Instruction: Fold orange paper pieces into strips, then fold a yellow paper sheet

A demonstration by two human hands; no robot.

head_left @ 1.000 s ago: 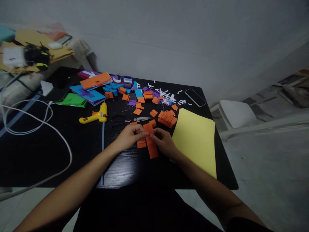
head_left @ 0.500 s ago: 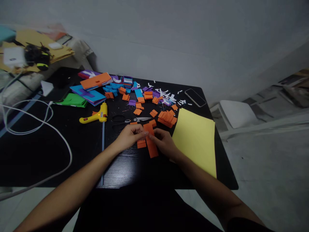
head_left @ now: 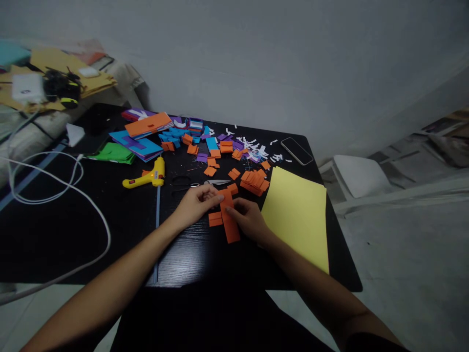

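1. My left hand (head_left: pixel 196 204), fingers curled, pinches an orange paper strip (head_left: pixel 231 229) near its far end.
2. Long, narrow and plain, it slants between my hands over the black table (head_left: pixel 126 220).
3. My right hand (head_left: pixel 249 218) grips its right edge, thumb on top.

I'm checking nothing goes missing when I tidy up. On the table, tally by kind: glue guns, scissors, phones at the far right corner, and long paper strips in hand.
Yellow plastic glue gun: 1
Black-handled metal scissors: 1
Dark-screened rectangular phone: 1
Long orange paper strip in the hands: 1
Total: 4
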